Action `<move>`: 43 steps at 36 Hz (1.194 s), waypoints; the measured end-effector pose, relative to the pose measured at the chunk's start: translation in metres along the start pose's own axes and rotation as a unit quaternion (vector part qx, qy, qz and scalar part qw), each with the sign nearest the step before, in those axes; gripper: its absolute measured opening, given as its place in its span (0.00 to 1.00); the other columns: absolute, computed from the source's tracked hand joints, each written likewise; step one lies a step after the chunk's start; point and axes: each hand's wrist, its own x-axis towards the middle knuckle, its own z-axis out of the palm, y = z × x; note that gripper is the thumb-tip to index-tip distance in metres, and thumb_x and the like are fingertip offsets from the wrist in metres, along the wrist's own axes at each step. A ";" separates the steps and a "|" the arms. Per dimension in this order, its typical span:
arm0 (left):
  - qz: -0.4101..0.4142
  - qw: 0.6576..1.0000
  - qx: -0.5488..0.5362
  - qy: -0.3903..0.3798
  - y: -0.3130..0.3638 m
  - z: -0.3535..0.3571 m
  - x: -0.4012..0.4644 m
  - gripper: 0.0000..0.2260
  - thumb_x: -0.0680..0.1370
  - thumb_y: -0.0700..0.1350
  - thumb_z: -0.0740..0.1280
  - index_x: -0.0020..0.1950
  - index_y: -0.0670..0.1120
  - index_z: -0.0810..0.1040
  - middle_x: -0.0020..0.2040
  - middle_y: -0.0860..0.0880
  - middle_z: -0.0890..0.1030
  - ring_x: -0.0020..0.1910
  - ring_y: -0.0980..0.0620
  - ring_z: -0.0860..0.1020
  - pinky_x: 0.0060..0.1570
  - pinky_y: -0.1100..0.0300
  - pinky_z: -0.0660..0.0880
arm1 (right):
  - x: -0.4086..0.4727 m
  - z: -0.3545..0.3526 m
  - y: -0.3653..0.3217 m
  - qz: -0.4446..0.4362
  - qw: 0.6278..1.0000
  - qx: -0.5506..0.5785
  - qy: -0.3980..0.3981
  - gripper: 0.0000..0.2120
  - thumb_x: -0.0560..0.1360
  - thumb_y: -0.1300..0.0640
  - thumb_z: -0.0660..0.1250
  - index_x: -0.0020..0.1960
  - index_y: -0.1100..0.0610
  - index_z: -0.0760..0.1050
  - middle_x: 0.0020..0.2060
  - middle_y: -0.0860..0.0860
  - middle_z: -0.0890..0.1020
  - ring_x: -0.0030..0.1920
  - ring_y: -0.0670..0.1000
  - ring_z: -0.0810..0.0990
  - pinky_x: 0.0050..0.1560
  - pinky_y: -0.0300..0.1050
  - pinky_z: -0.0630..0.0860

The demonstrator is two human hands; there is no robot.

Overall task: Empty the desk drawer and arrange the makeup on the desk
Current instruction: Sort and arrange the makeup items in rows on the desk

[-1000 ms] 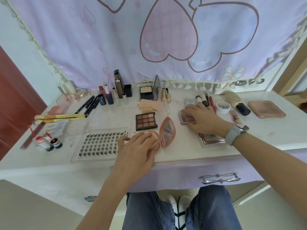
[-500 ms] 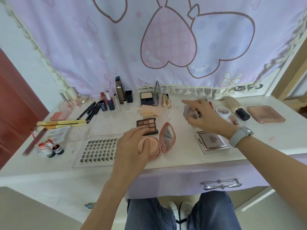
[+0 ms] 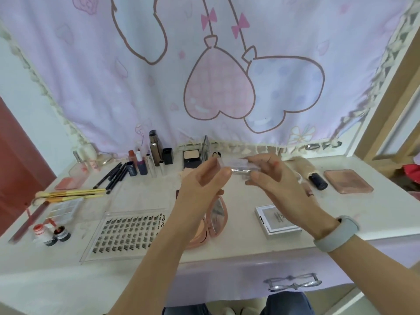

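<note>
Arranging step: small clear compact (image 3: pixel 238 167) raised over tabletop (image 3: pixel 227 244), pinched by both left hand (image 3: pixel 202 187) and right hand (image 3: pixel 277 185) grips; next, probably setting down among laid-out makeup.

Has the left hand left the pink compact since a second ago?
Yes. The left hand has lifted off the pink compact and moved up toward the clear case.

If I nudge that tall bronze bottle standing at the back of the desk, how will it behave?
The tall bronze bottle stands upright, tall and narrow, so it would probably tip rather than slide. Its flat sides suggest it would not roll far. Falling, it might strike the black cap or the small tubes close beside it.
</note>
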 end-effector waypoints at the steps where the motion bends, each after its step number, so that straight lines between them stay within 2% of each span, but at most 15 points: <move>1: 0.005 1.000 -0.002 0.001 -0.001 -0.001 -0.001 0.15 0.65 0.60 0.68 0.51 0.63 0.79 0.51 0.60 0.82 0.45 0.65 0.79 0.39 0.74 0.72 | -0.002 -0.001 0.000 0.004 1.000 -0.018 -0.007 0.15 0.67 0.60 0.72 0.51 0.53 0.73 0.50 0.44 0.82 0.52 0.45 0.78 0.53 0.43 0.76; 3: 0.013 1.000 0.002 0.007 -0.006 -0.003 -0.004 0.16 0.66 0.57 0.70 0.53 0.62 0.79 0.50 0.61 0.83 0.44 0.65 0.79 0.41 0.73 0.73 | -0.007 -0.002 0.000 0.012 0.997 -0.066 -0.024 0.11 0.69 0.59 0.69 0.51 0.50 0.74 0.52 0.42 0.81 0.55 0.43 0.78 0.51 0.38 0.75; 6: 0.010 0.999 0.023 0.030 -0.014 -0.004 -0.004 0.26 0.68 0.52 0.75 0.64 0.50 0.75 0.54 0.55 0.82 0.54 0.59 0.79 0.51 0.63 0.76 | -0.012 -0.005 -0.001 0.001 0.979 -0.195 -0.060 0.11 0.74 0.60 0.68 0.52 0.47 0.75 0.59 0.37 0.77 0.59 0.41 0.75 0.57 0.39 0.71; 8: 0.011 0.999 0.039 0.036 -0.015 -0.004 -0.004 0.23 0.71 0.47 0.74 0.64 0.47 0.75 0.54 0.53 0.82 0.55 0.57 0.79 0.52 0.62 0.76 | -0.014 -0.004 -0.003 -0.020 0.963 -0.259 -0.066 0.11 0.74 0.60 0.67 0.54 0.48 0.76 0.62 0.38 0.74 0.62 0.40 0.73 0.61 0.38 0.69; 12: 0.015 0.997 0.070 0.038 -0.016 -0.003 -0.002 0.20 0.71 0.47 0.72 0.62 0.49 0.76 0.53 0.54 0.82 0.53 0.60 0.79 0.51 0.66 0.76 | -0.012 0.000 -0.010 -0.033 0.951 -0.295 -0.084 0.11 0.73 0.62 0.68 0.54 0.52 0.78 0.57 0.39 0.78 0.57 0.38 0.75 0.58 0.34 0.70; 15: 0.017 0.996 0.087 0.034 -0.014 -0.002 0.000 0.21 0.71 0.49 0.73 0.63 0.49 0.75 0.54 0.54 0.81 0.52 0.60 0.80 0.50 0.66 0.77 | -0.010 -0.002 -0.015 -0.020 0.952 -0.290 -0.099 0.10 0.73 0.61 0.68 0.53 0.51 0.79 0.56 0.40 0.79 0.55 0.40 0.77 0.56 0.35 0.73; 19: 0.013 0.993 0.109 0.035 -0.012 -0.001 0.002 0.19 0.67 0.54 0.73 0.56 0.53 0.78 0.51 0.55 0.82 0.51 0.58 0.80 0.50 0.61 0.76 | -0.010 -0.001 -0.019 -0.006 0.963 -0.245 -0.111 0.13 0.73 0.62 0.67 0.46 0.43 0.79 0.52 0.36 0.81 0.48 0.39 0.80 0.49 0.28 0.73; 21: 0.006 0.992 0.121 0.034 -0.013 -0.002 0.003 0.19 0.67 0.55 0.74 0.56 0.54 0.77 0.51 0.56 0.82 0.50 0.60 0.80 0.50 0.62 0.76 | -0.010 0.000 -0.020 -0.002 0.960 -0.256 -0.116 0.13 0.73 0.62 0.67 0.46 0.42 0.78 0.50 0.33 0.80 0.48 0.36 0.80 0.48 0.26 0.72; 25: -0.008 0.990 0.132 0.041 -0.014 -0.002 0.005 0.20 0.66 0.58 0.74 0.56 0.56 0.77 0.50 0.58 0.82 0.48 0.62 0.80 0.48 0.62 0.76 | -0.009 0.001 -0.020 0.013 0.958 -0.260 -0.119 0.11 0.72 0.62 0.65 0.48 0.47 0.79 0.46 0.37 0.82 0.50 0.37 0.80 0.50 0.29 0.74; 30: -0.006 0.990 0.130 0.047 -0.009 0.000 0.007 0.29 0.61 0.64 0.70 0.58 0.52 0.78 0.51 0.56 0.82 0.51 0.57 0.80 0.54 0.52 0.78 | -0.005 0.001 -0.022 0.024 0.962 -0.249 -0.107 0.11 0.72 0.63 0.65 0.49 0.51 0.79 0.46 0.43 0.83 0.49 0.38 0.80 0.49 0.30 0.74; 34: -0.005 0.991 0.128 0.046 -0.007 0.001 0.010 0.31 0.61 0.64 0.70 0.59 0.50 0.77 0.52 0.53 0.81 0.50 0.56 0.81 0.54 0.50 0.78 | -0.003 -0.001 -0.022 0.034 0.965 -0.238 -0.101 0.10 0.72 0.62 0.65 0.49 0.52 0.80 0.45 0.42 0.83 0.50 0.37 0.80 0.46 0.29 0.74; 38: -0.009 0.992 0.112 0.048 -0.006 0.004 0.011 0.29 0.64 0.60 0.71 0.62 0.49 0.76 0.49 0.55 0.82 0.43 0.58 0.82 0.52 0.50 0.79 | -0.003 0.000 -0.020 0.026 0.970 -0.227 -0.086 0.12 0.72 0.60 0.65 0.44 0.42 0.79 0.42 0.36 0.83 0.47 0.35 0.80 0.42 0.25 0.72; 40: -0.015 0.993 0.102 0.053 -0.005 0.006 0.011 0.30 0.66 0.59 0.70 0.65 0.50 0.73 0.51 0.56 0.82 0.44 0.59 0.82 0.54 0.51 0.78 | -0.003 0.001 -0.018 0.023 0.973 -0.216 -0.074 0.12 0.72 0.59 0.65 0.44 0.41 0.79 0.42 0.36 0.83 0.48 0.37 0.80 0.44 0.27 0.73; 43: -0.012 0.995 0.094 0.043 -0.005 0.007 0.013 0.27 0.68 0.56 0.73 0.66 0.53 0.70 0.57 0.57 0.79 0.50 0.63 0.79 0.54 0.58 0.76 | -0.002 0.001 -0.017 0.030 0.985 -0.159 -0.063 0.10 0.74 0.61 0.66 0.48 0.46 0.79 0.44 0.43 0.85 0.48 0.44 0.83 0.50 0.35 0.77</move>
